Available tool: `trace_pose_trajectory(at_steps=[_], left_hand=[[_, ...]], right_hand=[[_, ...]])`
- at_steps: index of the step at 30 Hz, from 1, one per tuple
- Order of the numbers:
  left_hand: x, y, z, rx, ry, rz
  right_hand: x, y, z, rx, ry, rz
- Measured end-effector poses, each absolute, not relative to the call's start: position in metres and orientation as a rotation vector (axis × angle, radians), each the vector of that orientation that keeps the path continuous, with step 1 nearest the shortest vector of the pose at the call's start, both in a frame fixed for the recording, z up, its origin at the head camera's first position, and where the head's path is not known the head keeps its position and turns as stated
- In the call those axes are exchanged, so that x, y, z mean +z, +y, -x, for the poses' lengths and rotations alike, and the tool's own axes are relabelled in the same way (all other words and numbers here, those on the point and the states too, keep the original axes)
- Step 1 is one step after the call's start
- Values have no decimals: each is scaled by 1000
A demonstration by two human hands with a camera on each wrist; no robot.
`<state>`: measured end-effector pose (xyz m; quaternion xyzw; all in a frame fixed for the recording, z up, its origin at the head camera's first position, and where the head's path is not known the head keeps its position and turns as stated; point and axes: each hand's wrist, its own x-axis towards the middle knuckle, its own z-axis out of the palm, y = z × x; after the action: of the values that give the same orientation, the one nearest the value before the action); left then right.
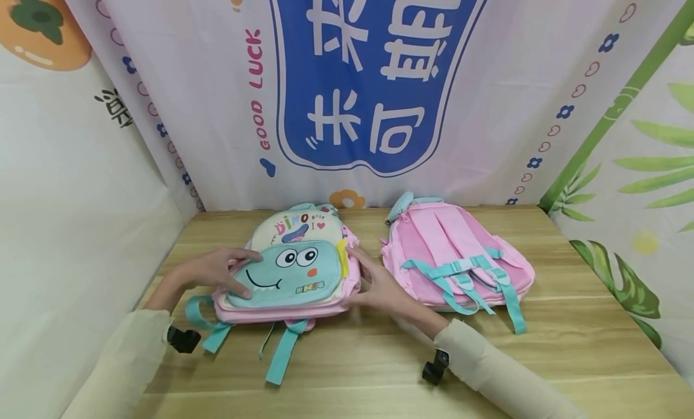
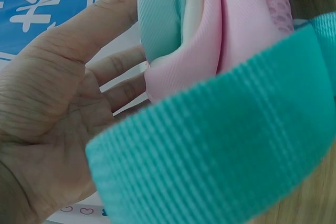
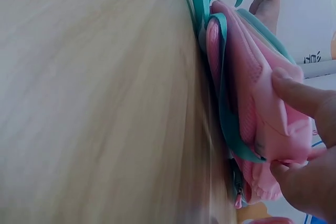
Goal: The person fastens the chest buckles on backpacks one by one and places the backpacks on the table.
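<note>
A child's backpack [image 1: 293, 273] with a smiling teal dinosaur pocket and pink edges lies front up on the table. My left hand [image 1: 214, 270] touches its left side, thumb and fingers spread and fairly straight over the front pocket's edge. In the left wrist view a wide teal strap [image 2: 226, 135] crosses before the bag's pink side, and the left fingertips are hidden behind the bag. At the opposite side my right hand [image 1: 379, 289] holds the bag's edge. The right wrist view has its thumb [image 3: 296, 90] and fingers about the pink side fabric [image 3: 273, 119].
To the right lies a second pink backpack [image 1: 458, 256], back up, with teal straps and buckles. The wooden table [image 1: 379, 371] meets a printed cloth [image 1: 488, 136] at the back. Loose teal straps [image 1: 282, 356] from the dinosaur bag trail toward the front.
</note>
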<state>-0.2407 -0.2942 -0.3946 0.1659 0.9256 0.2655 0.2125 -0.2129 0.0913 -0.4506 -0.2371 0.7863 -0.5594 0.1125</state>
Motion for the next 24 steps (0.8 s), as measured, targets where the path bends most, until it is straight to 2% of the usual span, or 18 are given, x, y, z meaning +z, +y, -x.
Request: trace_pose_trajectory(at_steps=[24], left_hand=[[-397,-283,235,812,2491,-442]], right_hand=[[-425,97,218,-1869,2356,358]])
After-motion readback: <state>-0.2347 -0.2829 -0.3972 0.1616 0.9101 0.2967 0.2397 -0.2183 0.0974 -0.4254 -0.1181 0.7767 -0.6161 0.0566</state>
